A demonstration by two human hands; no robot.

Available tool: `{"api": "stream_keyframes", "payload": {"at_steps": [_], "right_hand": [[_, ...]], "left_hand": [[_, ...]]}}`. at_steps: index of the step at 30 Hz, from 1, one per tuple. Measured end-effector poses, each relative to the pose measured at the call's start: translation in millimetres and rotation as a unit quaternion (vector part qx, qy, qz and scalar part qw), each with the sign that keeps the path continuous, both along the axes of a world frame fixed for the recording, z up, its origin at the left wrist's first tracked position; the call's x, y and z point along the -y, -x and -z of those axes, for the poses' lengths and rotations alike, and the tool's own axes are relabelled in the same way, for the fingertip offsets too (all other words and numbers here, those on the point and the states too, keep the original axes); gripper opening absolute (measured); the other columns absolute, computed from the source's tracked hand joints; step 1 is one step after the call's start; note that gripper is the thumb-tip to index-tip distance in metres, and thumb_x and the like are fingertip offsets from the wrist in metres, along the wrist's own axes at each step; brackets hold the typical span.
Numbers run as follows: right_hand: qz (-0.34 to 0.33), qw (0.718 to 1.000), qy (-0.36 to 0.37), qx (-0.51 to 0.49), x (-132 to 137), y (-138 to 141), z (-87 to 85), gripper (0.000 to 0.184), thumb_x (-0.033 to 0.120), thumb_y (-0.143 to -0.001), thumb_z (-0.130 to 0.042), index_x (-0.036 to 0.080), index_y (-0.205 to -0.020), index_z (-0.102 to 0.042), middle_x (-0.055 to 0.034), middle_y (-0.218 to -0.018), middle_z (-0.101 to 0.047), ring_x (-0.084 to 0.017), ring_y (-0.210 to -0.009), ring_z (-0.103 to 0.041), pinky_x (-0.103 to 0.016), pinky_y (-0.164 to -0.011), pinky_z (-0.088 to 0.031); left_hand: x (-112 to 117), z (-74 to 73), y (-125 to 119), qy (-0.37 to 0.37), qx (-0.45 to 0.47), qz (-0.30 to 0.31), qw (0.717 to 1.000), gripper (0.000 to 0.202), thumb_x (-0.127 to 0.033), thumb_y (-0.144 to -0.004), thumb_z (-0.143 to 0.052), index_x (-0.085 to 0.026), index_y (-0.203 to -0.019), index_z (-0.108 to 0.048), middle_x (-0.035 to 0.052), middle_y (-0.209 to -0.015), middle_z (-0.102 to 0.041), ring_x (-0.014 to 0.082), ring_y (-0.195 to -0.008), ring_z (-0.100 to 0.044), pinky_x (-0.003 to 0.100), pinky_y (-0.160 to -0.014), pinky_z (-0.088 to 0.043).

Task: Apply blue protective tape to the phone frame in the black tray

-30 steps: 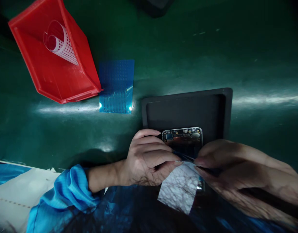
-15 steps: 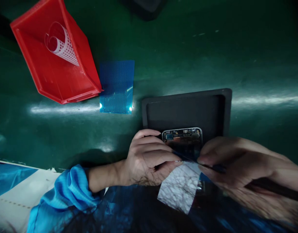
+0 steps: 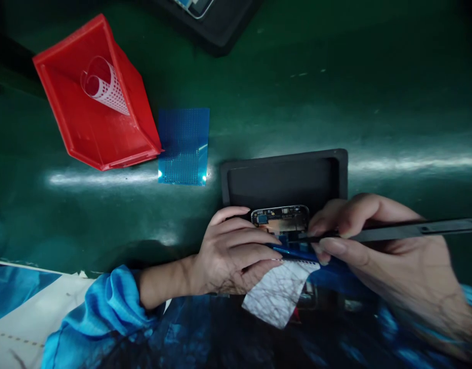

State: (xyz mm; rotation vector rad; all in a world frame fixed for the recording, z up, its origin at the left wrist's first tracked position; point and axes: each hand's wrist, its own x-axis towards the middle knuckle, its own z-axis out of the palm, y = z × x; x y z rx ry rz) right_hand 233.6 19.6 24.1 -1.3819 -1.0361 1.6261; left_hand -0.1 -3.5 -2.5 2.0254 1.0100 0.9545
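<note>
Gripping a slim black tweezer tool [image 3: 393, 231] between thumb and fingers, the right hand [image 3: 374, 246] sets its tip on an opened phone with exposed circuit board [image 3: 281, 221], lying in a shallow black rectangular tray [image 3: 284, 174]. Curled fingers of the left hand [image 3: 236, 253] steady the phone's side, touching a crinkled white film [image 3: 278, 294]. A red plastic bin [image 3: 93, 97] and a perforated blue sheet [image 3: 184, 146] lie on the green tabletop [image 3: 335, 102].

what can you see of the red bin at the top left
The red bin looks like moulded plastic, open-topped with sloping walls and a lower front lip. It sits at an angle on the green table, empty but for a curled white perforated sheet inside near its back wall. Its front corner meets or slightly overlaps the blue dotted sheet. No hand touches it.
</note>
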Motion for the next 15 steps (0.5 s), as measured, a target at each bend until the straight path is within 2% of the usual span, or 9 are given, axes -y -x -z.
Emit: {"api": "stream_keyframes", "payload": {"at_steps": [3,6,9,15], "right_hand": [[0.009,1.0,0.018,-0.008,-0.3,1.1,-1.7,0.032,0.041,-0.078,-0.1,0.029,-0.074,-0.071,0.0055,-0.076,-0.078,-0.01,-0.043,-0.07,-0.02,-0.051,-0.065],[0.023,0.999,0.036,-0.02,-0.7,3.5,-4.0,0.032,0.044,-0.076,-0.101,0.03,-0.073,-0.072,0.0062,-0.074,-0.077,-0.011,-0.043,-0.071,-0.021,-0.051,-0.066],[0.037,0.997,0.055,-0.026,-2.2,6.0,-5.8,0.034,0.045,-0.073,-0.103,0.03,-0.071,-0.072,0.0072,-0.071,-0.076,-0.012,-0.043,-0.071,-0.022,-0.051,-0.066],[0.049,0.996,0.058,-0.043,-2.3,6.7,-6.9,0.033,0.044,-0.073,-0.103,0.03,-0.072,-0.072,0.0064,-0.071,-0.078,-0.012,-0.043,-0.071,-0.023,-0.049,-0.065]], "left_hand": [[0.6,0.6,0.8,0.004,0.024,0.008,1.0,0.015,-0.027,-0.106,-0.07,-0.02,-0.094,-0.075,-0.0009,-0.099,-0.089,0.0116,-0.083,-0.082,0.042,-0.121,-0.059],[1.8,0.6,2.5,0.009,0.035,0.025,0.999,0.019,-0.027,-0.109,-0.065,-0.018,-0.097,-0.076,0.0044,-0.108,-0.089,0.011,-0.097,-0.084,0.037,-0.126,-0.055],[2.3,-0.2,4.2,0.018,0.026,0.032,0.999,0.024,-0.03,-0.111,-0.061,-0.019,-0.097,-0.076,0.0084,-0.121,-0.087,0.0113,-0.108,-0.084,0.037,-0.129,-0.051],[1.9,-1.7,6.5,0.034,0.024,0.037,0.998,0.019,-0.033,-0.109,-0.065,-0.025,-0.097,-0.078,0.0068,-0.134,-0.085,0.0133,-0.113,-0.083,0.042,-0.131,-0.05]]}}
